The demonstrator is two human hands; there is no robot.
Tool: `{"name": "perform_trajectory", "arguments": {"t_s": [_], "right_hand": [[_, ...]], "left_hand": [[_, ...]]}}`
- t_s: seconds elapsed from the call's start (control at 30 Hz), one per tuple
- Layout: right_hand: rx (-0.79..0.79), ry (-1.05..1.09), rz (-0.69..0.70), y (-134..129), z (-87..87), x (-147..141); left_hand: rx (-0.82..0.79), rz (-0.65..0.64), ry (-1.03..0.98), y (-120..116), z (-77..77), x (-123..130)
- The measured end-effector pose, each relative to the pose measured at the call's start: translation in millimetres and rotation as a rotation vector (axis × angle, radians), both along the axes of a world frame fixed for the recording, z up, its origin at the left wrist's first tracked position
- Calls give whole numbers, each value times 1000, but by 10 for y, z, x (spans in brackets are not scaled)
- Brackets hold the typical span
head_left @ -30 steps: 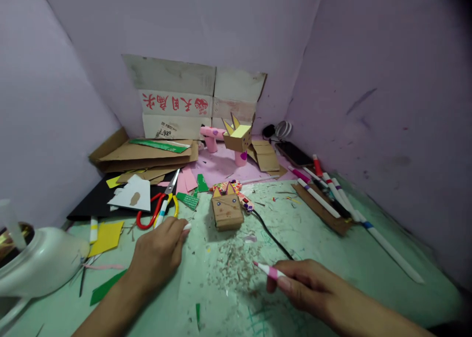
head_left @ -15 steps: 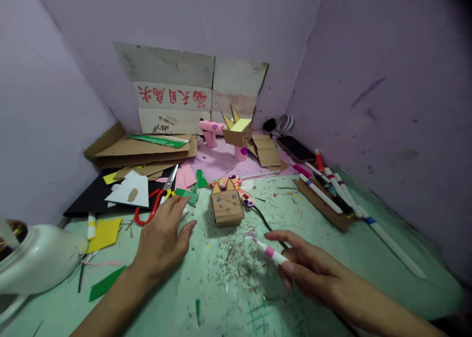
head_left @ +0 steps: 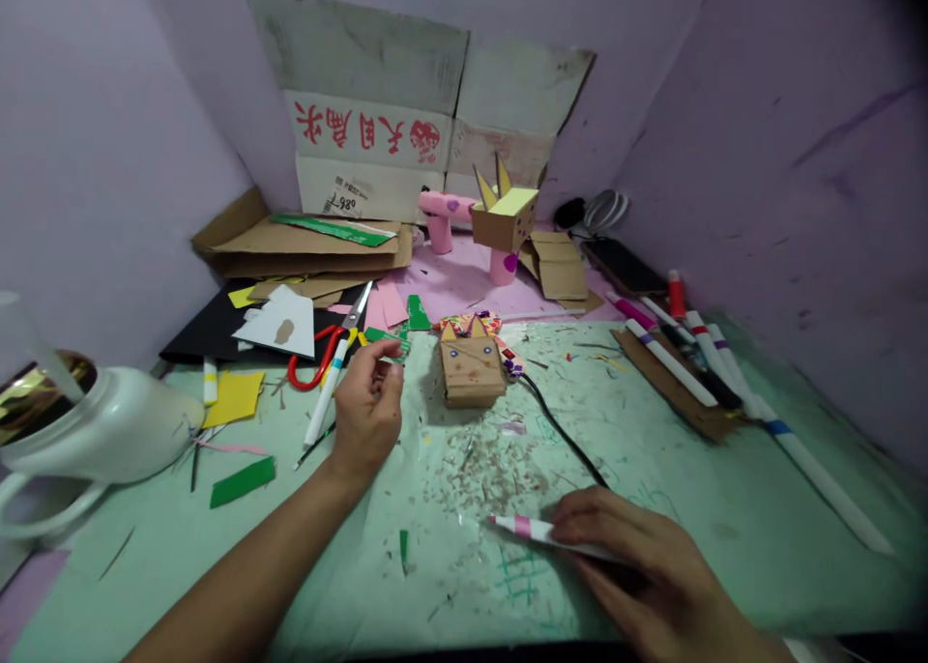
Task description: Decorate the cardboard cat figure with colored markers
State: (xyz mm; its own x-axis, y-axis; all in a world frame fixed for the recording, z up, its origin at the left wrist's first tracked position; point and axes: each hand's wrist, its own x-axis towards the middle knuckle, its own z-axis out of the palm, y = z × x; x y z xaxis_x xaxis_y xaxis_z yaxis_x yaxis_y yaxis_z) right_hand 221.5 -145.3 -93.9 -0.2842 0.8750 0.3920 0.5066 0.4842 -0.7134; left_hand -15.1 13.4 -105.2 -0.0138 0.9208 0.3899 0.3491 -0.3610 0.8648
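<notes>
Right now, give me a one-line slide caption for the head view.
Right hand holds a pink-banded marker in front of an eared cardboard box, left hand near scissors.

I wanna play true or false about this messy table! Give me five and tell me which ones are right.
1. The right hand holds a marker. True.
2. The left hand is cutting with the scissors. False: the scissors lie beyond the left hand.
3. The small box with eyes has two pointy ears. True.
4. The big red writing is on the purple wall. False: the red writing is on the cardboard sheet.
5. The phone lies near the right wall. True.
</notes>
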Motion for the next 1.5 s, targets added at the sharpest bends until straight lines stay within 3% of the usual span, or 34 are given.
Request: {"name": "perform_trajectory", "arguments": {"t_s": [0.3,0.63,0.87,1.33,1.5], "right_hand": [[124,-34,-32,-3,-26,57],[1,-98,20,13,-57,68],[62,-93,20,22,-37,64],[-115,-140,48,-29,-47,78],[-79,-143,53,-8,-56,85]], "left_hand": [[-23,-1,-32,46,-24,15],[-45,0,-7,20,36,42],[-35,-3,4,31,31,40],[-4,-11,15,36,23,33],[1,-7,17,34,20,28]]}}
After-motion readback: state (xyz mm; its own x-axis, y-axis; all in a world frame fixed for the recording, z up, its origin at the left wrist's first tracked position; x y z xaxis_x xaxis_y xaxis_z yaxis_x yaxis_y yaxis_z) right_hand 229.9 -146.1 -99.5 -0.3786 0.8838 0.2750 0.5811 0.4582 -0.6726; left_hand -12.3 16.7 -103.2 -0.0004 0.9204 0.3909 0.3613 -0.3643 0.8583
